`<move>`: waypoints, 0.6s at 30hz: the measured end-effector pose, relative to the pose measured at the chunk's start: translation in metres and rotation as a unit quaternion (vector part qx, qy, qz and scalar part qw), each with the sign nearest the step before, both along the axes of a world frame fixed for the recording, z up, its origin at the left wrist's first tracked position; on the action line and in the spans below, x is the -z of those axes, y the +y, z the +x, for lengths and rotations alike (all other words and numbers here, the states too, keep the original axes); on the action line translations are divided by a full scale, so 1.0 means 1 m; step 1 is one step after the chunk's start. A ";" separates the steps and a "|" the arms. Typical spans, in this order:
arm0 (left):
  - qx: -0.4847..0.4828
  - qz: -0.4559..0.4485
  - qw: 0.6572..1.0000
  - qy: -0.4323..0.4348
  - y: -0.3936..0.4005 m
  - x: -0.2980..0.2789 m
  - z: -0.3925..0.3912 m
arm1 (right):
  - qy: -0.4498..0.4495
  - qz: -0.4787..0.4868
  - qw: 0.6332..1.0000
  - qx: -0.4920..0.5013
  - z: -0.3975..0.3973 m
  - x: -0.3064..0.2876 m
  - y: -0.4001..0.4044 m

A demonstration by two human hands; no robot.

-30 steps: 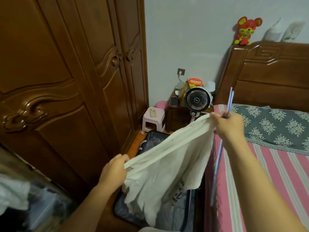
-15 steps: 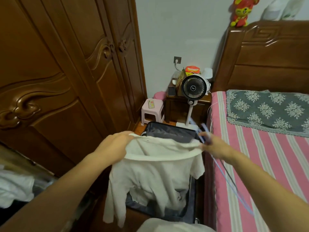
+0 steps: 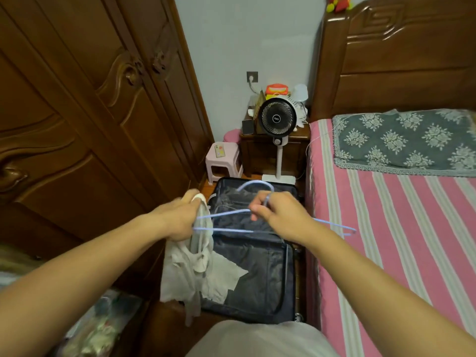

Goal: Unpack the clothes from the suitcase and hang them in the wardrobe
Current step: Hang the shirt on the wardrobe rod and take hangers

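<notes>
A white shirt (image 3: 195, 269) hangs bunched from my left hand (image 3: 180, 217), which grips its collar above the left side of the open dark suitcase (image 3: 257, 274) on the floor. My right hand (image 3: 275, 215) holds a light-blue wire hanger (image 3: 226, 230) by its neck, the hook curving up past my fingers. The hanger's left end reaches into the shirt's opening at my left hand; its right end sticks out over the bed edge. The brown wooden wardrobe (image 3: 77, 119) fills the left, its doors here closed.
A pink-striped bed (image 3: 401, 228) with a grey floral pillow lies right of the suitcase. Beyond the suitcase stand a pink stool (image 3: 224, 161), a pedestal fan (image 3: 277, 119) and a cluttered nightstand. Bagged items (image 3: 98, 328) lie at lower left.
My gaze dropped. My right hand let go of the shirt's collar and now holds only the hanger, turned sideways. The shirt went from spread between both hands to bunched under my left hand.
</notes>
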State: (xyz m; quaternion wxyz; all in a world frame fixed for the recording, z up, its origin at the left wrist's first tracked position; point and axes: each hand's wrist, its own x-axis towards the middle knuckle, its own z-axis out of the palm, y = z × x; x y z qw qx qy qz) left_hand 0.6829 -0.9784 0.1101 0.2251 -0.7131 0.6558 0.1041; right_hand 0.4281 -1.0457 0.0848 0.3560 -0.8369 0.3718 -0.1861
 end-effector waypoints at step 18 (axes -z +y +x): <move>0.080 -0.315 0.916 0.233 0.002 -0.136 -0.017 | -0.341 0.016 0.940 -0.002 0.077 -0.090 -0.023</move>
